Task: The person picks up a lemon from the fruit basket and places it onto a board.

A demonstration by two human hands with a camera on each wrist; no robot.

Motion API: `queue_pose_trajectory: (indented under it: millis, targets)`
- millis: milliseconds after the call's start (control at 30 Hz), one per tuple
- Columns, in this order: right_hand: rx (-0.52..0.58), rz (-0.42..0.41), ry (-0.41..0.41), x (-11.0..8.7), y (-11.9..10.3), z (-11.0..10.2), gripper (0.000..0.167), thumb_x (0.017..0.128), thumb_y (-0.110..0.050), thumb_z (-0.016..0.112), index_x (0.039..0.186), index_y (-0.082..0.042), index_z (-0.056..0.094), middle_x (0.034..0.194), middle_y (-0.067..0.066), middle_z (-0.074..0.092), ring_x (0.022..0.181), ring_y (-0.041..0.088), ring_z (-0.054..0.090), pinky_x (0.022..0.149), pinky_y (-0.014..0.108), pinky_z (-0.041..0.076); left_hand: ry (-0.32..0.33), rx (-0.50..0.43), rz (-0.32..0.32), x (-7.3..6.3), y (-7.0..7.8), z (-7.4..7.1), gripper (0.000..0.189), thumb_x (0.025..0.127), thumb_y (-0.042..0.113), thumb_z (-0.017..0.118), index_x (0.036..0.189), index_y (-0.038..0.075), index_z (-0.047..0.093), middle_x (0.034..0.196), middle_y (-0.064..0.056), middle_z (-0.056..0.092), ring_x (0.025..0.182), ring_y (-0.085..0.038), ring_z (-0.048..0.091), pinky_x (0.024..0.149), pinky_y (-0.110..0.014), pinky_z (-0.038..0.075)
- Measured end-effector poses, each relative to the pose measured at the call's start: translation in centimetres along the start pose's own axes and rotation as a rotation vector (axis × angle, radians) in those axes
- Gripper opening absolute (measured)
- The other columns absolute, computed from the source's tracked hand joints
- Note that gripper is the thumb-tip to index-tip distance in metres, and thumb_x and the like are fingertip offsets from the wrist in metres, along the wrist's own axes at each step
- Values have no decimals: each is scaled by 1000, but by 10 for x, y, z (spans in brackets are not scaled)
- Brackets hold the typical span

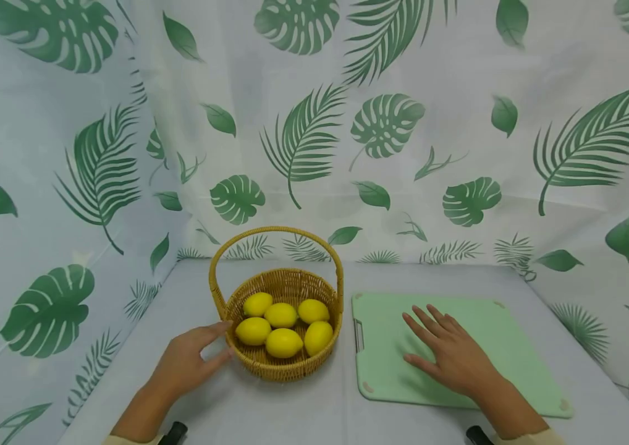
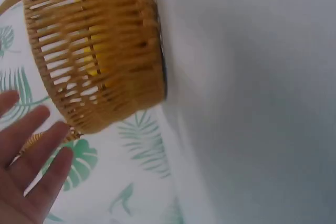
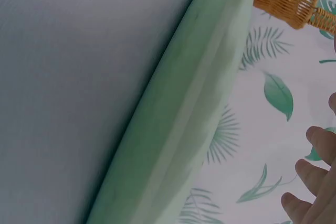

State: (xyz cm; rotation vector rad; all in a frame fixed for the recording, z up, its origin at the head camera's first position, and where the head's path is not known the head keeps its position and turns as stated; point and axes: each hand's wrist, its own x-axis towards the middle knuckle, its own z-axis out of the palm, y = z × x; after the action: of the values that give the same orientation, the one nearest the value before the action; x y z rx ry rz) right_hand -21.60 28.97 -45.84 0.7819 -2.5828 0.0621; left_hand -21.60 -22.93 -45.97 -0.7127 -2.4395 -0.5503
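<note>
A woven wicker basket with a tall arched handle stands on the table, and several yellow lemons lie in it. My left hand is at the basket's left side, thumb and fingers spread apart; whether the fingertips touch the rim I cannot tell. Those fingers look straight and loose beside the wicker in the left wrist view. To the right lies a pale green cutting board. Above it hovers my right hand, palm down with fingers extended, holding nothing. Only some fingertips of it show in the right wrist view.
A white cloth covers the table. Behind it and along both sides hang white sheets printed with green leaves. The board has a metal-edged handle slot on its left, facing the basket across a narrow gap.
</note>
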Motion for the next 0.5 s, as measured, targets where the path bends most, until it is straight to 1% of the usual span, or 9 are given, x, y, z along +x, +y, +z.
queue_pose_trajectory:
  millis: [33, 100, 167, 233, 267, 333, 400, 467, 500]
  targets:
    - [14, 5, -4, 1, -2, 1, 76, 91, -57, 59, 152, -18, 37, 151, 13, 39, 138, 39, 31, 113, 47, 20, 24, -26, -34, -1, -2, 1, 53, 82, 42, 77, 126, 13, 68, 118, -1, 68, 100, -18, 66, 81, -42, 54]
    - [37, 20, -13, 5, -4, 3, 75, 92, -56, 58, 153, -19, 35, 152, 12, 38, 138, 39, 31, 114, 44, 16, 59, -87, -91, -2, -6, 2, 48, 83, 36, 78, 123, 12, 69, 108, -1, 71, 90, -16, 68, 74, -39, 56]
    - [69, 39, -26, 8, -8, 5, 74, 93, -55, 58, 153, -19, 33, 152, 12, 37, 139, 39, 29, 114, 45, 18, 59, -140, -142, -1, -10, 4, 47, 84, 35, 78, 124, 13, 69, 101, -2, 73, 81, -13, 69, 69, -36, 57]
    - [101, 59, -42, 13, -11, 6, 74, 94, -55, 57, 154, -21, 32, 153, 11, 36, 140, 37, 28, 111, 50, 23, 14, -192, -182, -1, -14, 7, 47, 86, 35, 76, 126, 12, 68, 99, -3, 73, 78, -11, 68, 66, -33, 57]
    - [117, 67, -45, 15, -13, 7, 73, 94, -54, 57, 154, -21, 32, 153, 11, 35, 140, 37, 28, 108, 53, 27, -17, -224, -197, -1, -16, 8, 48, 87, 36, 75, 127, 12, 67, 102, -5, 72, 79, -12, 69, 67, -31, 57]
    - [155, 82, -55, 20, -18, 7, 72, 94, -53, 57, 154, -22, 31, 154, 11, 35, 140, 37, 28, 106, 56, 29, -82, -281, -226, 0, -19, 12, 50, 88, 38, 73, 130, 13, 64, 111, -7, 70, 84, -14, 70, 68, -29, 56]
    - [183, 92, -66, 24, -21, 7, 71, 95, -52, 55, 155, -22, 30, 154, 11, 33, 140, 37, 28, 106, 57, 29, -144, -333, -250, 2, -21, 14, 53, 88, 39, 72, 133, 14, 63, 122, -8, 66, 91, -19, 70, 71, -28, 56]
    - [207, 95, -70, 29, -25, 6, 70, 96, -51, 55, 154, -21, 31, 154, 12, 34, 139, 38, 29, 105, 57, 30, -189, -393, -265, 6, -23, 17, 56, 87, 41, 73, 135, 16, 61, 131, -7, 60, 97, -22, 68, 75, -31, 56]
    - [217, 94, -71, 31, -26, 6, 70, 96, -51, 55, 154, -20, 31, 154, 11, 34, 139, 38, 30, 105, 57, 30, -206, -415, -274, 8, -25, 18, 57, 86, 42, 73, 136, 16, 60, 133, -7, 59, 99, -22, 68, 77, -32, 56]
